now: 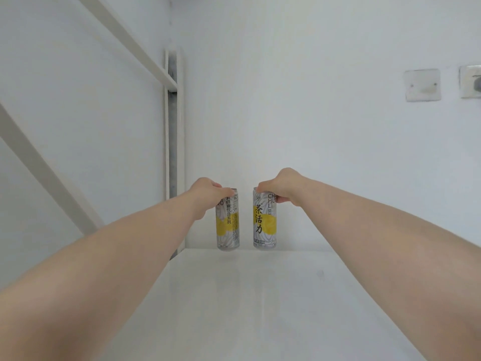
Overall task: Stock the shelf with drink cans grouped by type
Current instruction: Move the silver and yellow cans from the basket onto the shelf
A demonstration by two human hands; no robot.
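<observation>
Left can (228, 225): slim, grey-and-white pattern with a yellow patch, upright at the far edge of the shelf (260, 295), near the corner post (173, 126).
Right can (264, 225): same design and height, upright, just beside the left can with a narrow gap between them.
Left hand (208, 190): reaches in from the left and grips the top of the left can, fingers curled over its rim.
Right hand (282, 187): reaches in from the right and grips the upper part of the right can, fingers wrapped round its far side.
Contact with shelf: both can bases sit level with the shelf's back edge; whether they rest on it cannot be told.
Shelf: white, glossy, running between the two forearms.
Background: white wall (312, 100) directly behind the cans; two square wall plates (423, 85) at upper right.
</observation>
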